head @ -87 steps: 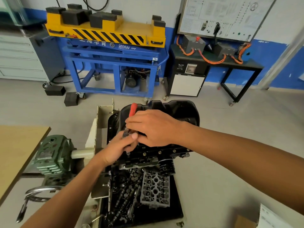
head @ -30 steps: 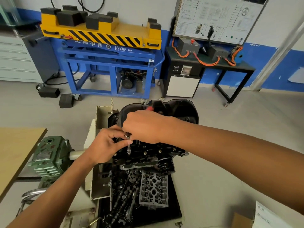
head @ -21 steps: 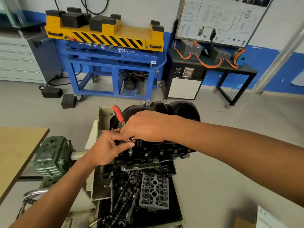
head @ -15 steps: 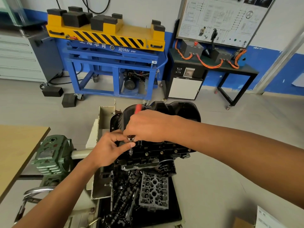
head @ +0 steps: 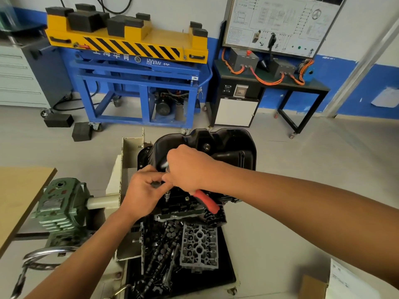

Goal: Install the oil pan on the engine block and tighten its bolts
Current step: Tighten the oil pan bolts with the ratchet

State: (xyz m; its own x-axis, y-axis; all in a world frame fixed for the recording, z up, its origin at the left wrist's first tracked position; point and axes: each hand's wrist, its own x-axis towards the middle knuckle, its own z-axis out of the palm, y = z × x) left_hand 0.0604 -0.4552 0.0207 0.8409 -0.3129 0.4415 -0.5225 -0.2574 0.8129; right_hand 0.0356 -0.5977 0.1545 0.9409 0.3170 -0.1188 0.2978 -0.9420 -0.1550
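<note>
The black oil pan sits on top of the engine block, which is held in a stand. My right hand grips a ratchet with a red handle; the handle points toward me and to the right. The ratchet's socket extension stands upright on a bolt at the pan's near flange. My left hand pinches the ratchet head at the top of that extension. The bolt itself is hidden under the socket.
A black tray below the engine holds camshafts and a grey cylinder-head part. A green gearbox of the stand is at the left, beside a wooden table. A blue and yellow lift cart and a training bench stand behind.
The ratchet's red handle has swung from pointing away, behind my right hand, round to the near right side. Both hands stay at the same bolt.
</note>
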